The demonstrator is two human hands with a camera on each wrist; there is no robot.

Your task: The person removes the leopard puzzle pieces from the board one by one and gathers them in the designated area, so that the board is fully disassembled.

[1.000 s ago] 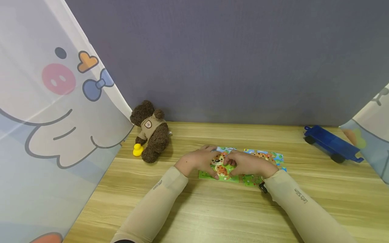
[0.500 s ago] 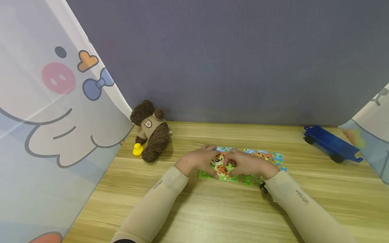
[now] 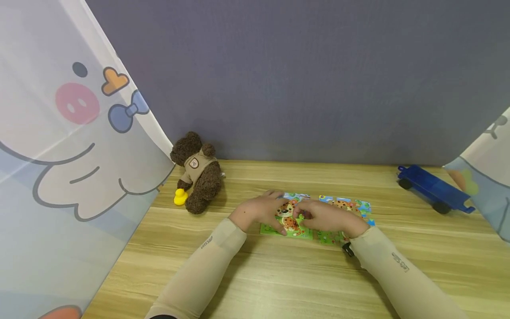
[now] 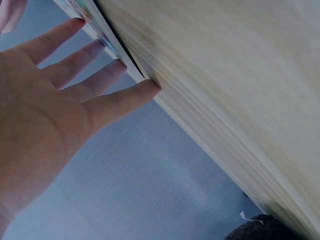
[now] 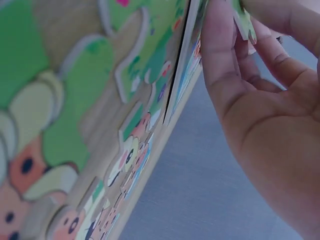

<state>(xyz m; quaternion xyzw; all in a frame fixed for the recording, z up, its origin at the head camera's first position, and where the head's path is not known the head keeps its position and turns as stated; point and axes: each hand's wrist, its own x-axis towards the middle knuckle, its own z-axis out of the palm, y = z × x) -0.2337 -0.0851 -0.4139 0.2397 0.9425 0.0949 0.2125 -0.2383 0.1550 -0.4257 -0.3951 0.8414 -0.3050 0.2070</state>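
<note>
A leopard jigsaw board (image 3: 265,230) lies flat on the table, with green grass along its near side. My left hand (image 3: 260,212) is spread over its left part; in the left wrist view the straight fingertips (image 4: 118,64) rest at the board's edge. Over the right part is my right hand (image 3: 328,218), pinching a small green puzzle piece (image 5: 244,22) between thumb and fingers. Those fingers partly cover the piece. Several loose puzzle pieces (image 5: 80,100), green, orange-spotted and blue, lie to the right of the board, partly under my right wrist.
A brown teddy bear (image 3: 205,179) lies at the back left, beside a yellow rubber duck (image 3: 180,196). At the right stands a blue toy wagon (image 3: 435,188) with dark wheels. A grey panel (image 3: 303,88) closes off the table's (image 3: 255,279) back edge.
My right hand has turned slightly, its wrist shifting a little to the right, and green shows between its fingertips. The left hand stays in place on the board.
</note>
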